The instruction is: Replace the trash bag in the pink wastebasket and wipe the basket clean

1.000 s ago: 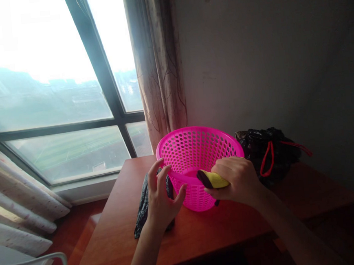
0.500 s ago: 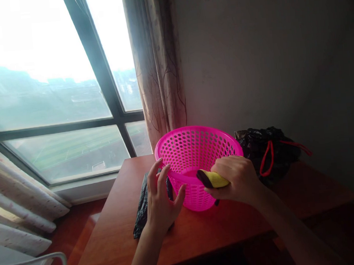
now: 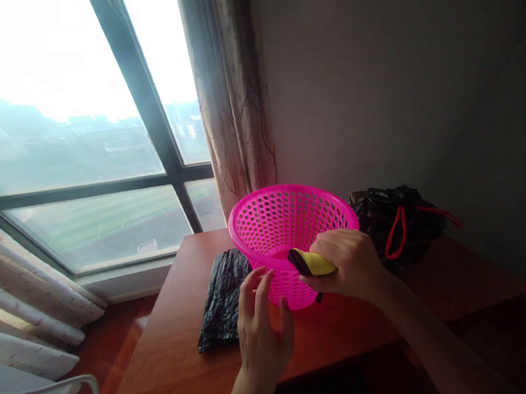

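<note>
A pink plastic basket point(image 3: 249, 246) with round holes stands on the brown table, its top facing up. My right hand point(image 3: 348, 263) is closed around a yellow thing with a black end point(image 3: 320, 264), held over the basket's near rim. My fingers hide most of it, so its exact kind cannot be made out. A small dark tip shows below that hand. My left hand point(image 3: 264, 330) is open, fingers bent and apart, in front of the basket's near left side; whether its fingertips touch the basket I cannot tell. A folded black plastic bag point(image 3: 221, 303) lies just left of it.
The wooden table point(image 3: 167, 362) has its front edge below my hands. At the right back sits a bunched black plastic bag point(image 3: 420, 221) with red drawstrings. A window and a curtain point(image 3: 237, 102) are behind on the left. White cables point(image 3: 94, 392) show at lower left.
My left hand has moved right and down, drawing back from the basket's left rim and uncovering more of the folded black bag. My right hand keeps its hold, having shifted slightly left.
</note>
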Tool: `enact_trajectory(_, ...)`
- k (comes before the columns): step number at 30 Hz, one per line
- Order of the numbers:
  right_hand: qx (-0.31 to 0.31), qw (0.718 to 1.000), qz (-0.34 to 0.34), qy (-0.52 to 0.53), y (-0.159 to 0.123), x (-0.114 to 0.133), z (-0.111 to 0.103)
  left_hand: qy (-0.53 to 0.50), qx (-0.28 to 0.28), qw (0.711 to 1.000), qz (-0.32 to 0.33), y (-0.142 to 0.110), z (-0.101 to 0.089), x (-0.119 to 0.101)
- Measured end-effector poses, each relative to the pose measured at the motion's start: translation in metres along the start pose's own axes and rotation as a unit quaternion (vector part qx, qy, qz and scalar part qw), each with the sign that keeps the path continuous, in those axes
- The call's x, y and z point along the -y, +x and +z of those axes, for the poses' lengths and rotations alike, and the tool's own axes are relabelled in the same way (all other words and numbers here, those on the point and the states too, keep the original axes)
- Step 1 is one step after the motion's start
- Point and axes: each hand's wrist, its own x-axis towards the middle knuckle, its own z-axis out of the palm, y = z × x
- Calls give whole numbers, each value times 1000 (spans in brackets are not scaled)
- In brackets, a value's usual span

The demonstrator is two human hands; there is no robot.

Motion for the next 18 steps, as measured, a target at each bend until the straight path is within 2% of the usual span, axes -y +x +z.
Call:
enact_trajectory(7,4,1000,6,-8,-1,1,2,18,24,999,-21,0,3,-5)
enact_trajectory(14,8,1000,10,-17,0,2,3,12,65,995,-71,0,4,-9)
enact_trajectory(18,14,1000,8,-22,2,4,2,-6,57,996,-71,3,4,-8)
